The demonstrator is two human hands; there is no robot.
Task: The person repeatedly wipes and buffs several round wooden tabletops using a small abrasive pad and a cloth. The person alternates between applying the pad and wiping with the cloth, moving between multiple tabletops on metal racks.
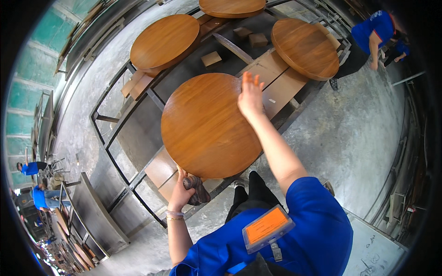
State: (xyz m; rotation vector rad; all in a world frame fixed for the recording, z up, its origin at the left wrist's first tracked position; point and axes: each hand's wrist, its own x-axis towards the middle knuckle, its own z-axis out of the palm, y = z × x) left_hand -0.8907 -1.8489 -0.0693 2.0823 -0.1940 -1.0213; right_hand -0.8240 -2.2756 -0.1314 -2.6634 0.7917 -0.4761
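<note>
A round brown wooden tabletop (209, 126) lies in front of me on a low black metal frame (120, 177), raised on brown boards. My right hand (251, 97) reaches over its right edge, fingers stretched out and holding nothing; the palm side is hidden. At the near left edge my left hand (180, 193) grips a dark, crumpled rag (198, 191), with a fingertip against the tabletop's rim. How far the rag touches the wood I cannot tell.
More round tabletops (165, 41) (305, 48) rest on the frame farther off. Small wooden blocks (212, 59) sit between them. Co-workers in blue shirts (375, 32) are at the far right and left. A white board with scribbles (373, 248) stands at lower right.
</note>
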